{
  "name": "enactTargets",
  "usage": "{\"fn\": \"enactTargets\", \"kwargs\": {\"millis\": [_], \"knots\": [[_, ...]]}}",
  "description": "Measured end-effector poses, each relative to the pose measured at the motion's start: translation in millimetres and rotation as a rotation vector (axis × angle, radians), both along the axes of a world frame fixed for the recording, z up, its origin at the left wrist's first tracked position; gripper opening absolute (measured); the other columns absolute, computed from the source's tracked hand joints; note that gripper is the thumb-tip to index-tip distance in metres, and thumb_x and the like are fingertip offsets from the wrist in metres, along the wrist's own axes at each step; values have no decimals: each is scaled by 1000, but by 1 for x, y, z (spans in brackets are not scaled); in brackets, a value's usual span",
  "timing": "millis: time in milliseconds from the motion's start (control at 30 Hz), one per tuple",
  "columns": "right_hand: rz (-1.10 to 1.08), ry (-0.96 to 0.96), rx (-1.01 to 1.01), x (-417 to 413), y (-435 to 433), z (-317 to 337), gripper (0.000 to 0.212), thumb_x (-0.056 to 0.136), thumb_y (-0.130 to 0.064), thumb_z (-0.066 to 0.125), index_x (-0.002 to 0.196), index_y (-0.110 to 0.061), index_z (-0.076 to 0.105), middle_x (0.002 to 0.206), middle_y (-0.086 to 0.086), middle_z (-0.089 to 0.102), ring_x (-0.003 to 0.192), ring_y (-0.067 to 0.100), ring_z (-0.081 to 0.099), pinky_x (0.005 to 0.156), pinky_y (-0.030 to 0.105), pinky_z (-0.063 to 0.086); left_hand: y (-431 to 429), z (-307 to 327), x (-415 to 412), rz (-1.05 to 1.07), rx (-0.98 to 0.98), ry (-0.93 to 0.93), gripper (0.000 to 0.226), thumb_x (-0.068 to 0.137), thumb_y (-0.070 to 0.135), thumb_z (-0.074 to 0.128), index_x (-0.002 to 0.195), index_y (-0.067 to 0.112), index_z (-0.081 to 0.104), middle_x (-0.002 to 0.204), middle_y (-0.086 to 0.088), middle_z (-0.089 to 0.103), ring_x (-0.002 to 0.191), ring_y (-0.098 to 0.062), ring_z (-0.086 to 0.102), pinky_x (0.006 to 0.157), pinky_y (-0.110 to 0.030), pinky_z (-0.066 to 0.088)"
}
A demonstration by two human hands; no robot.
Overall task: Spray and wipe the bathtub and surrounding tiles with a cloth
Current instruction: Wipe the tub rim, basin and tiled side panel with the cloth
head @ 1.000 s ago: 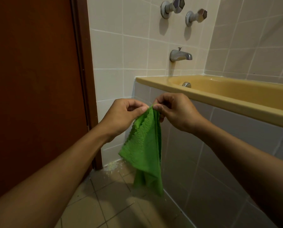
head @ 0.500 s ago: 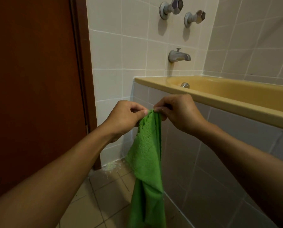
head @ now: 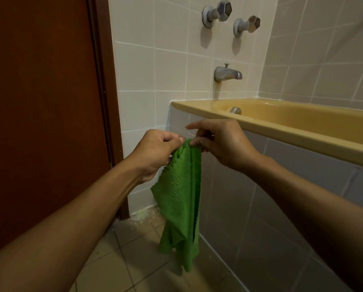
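Note:
A green cloth (head: 181,199) hangs down in front of the tiled side of the bathtub, folded lengthwise. My left hand (head: 155,152) pinches its top edge from the left. My right hand (head: 220,142) pinches the same top edge from the right, with its index finger raised. Both hands are close together, just below the near corner of the yellow bathtub (head: 277,127). White wall tiles (head: 168,70) rise behind the tub. No spray bottle is in view.
A metal spout (head: 228,73) and two metal tap handles (head: 217,12) stick out of the wall above the tub's end. A dark red door (head: 41,102) stands at the left. Pale crumbs (head: 142,214) lie on the floor tiles in the corner by the door frame.
The cloth has unfolded and now hangs longer and narrower than a second ago. Both hands stay at its top edge; the right index finger has lifted.

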State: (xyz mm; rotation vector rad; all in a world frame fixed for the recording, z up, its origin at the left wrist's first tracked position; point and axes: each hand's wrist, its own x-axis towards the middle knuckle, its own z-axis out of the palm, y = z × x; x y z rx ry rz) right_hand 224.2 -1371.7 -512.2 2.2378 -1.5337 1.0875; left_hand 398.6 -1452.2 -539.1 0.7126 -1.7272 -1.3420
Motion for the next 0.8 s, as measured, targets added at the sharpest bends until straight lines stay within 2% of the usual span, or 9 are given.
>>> {"fn": "enactTargets", "kwargs": {"millis": [100, 167, 233, 333, 467, 567, 633, 700, 800], "knots": [[-27, 40, 42, -1, -2, -2, 41, 91, -13, 73, 131, -12, 66, 83, -12, 68, 66, -8, 62, 71, 6, 47, 1, 0, 1, -6, -12, -22, 18, 102, 14, 61, 107, 1, 73, 99, -18, 76, 92, -26, 73, 91, -49, 60], [-26, 77, 42, -2, -3, -2, 28, 91, -12, 73, 119, -11, 74, 85, -9, 67, 63, -6, 62, 67, 7, 47, 2, 1, 2, -16, -23, -34, 19, 102, 13, 61, 108, 1, 73, 100, -17, 77, 94, -26, 74, 91, -48, 60], [-21, 96, 26, -3, -4, -2, 13, 91, -12, 73, 102, -9, 78, 86, -6, 66, 66, 0, 64, 65, 15, 52, 3, 2, 2, -28, -35, -44, 19, 102, 12, 59, 108, 1, 73, 101, -18, 76, 95, -27, 73, 88, -46, 62], [-57, 116, -45, -5, -6, -4, 6, 91, -14, 72, 94, -10, 76, 89, -2, 65, 74, 9, 61, 68, 19, 50, 5, 5, 5, -36, -102, -67, 17, 103, 13, 59, 107, 4, 72, 103, -21, 75, 90, -25, 71, 84, -46, 61], [-107, -72, -47, -9, -6, -3, 6, 94, -15, 69, 92, -16, 75, 75, -13, 65, 66, 3, 63, 62, 15, 48, 0, -3, 9, -91, -209, -205, 16, 97, 19, 68, 112, 17, 66, 102, -9, 70, 93, -21, 71, 78, -40, 61], [-151, -185, -62, -12, -5, 3, 6, 93, -17, 72, 94, -18, 77, 74, -20, 66, 65, -5, 64, 62, 11, 49, -6, -20, 9, -145, -237, -294, 20, 96, 9, 69, 114, 14, 63, 104, -13, 72, 98, -29, 73, 84, -44, 63], [-189, -209, -85, -15, -4, 7, 6, 93, -19, 72, 93, -19, 78, 74, -20, 65, 66, -4, 63, 65, 18, 54, -11, -31, 14, -212, -229, -355, 20, 96, 10, 69, 115, 10, 65, 108, -19, 73, 100, -32, 73, 90, -49, 60], [-223, -243, -97, -20, -3, 11, 6, 93, -23, 72, 91, -20, 77, 74, -19, 66, 67, 0, 63, 71, 31, 58, -17, -40, 20, -263, -220, -470, 30, 92, 24, 74, 115, 6, 66, 103, -19, 72, 94, -32, 71, 92, -50, 58], [-272, -291, -87, -28, -1, 14, 12, 93, -28, 73, 93, -18, 78, 76, -12, 69, 68, 6, 63, 75, 36, 57, -26, -51, 26, -239, -253, -600, 21, 100, 26, 65, 108, 7, 68, 89, -20, 65, 80, -24, 58, 76, -37, 51]]}}
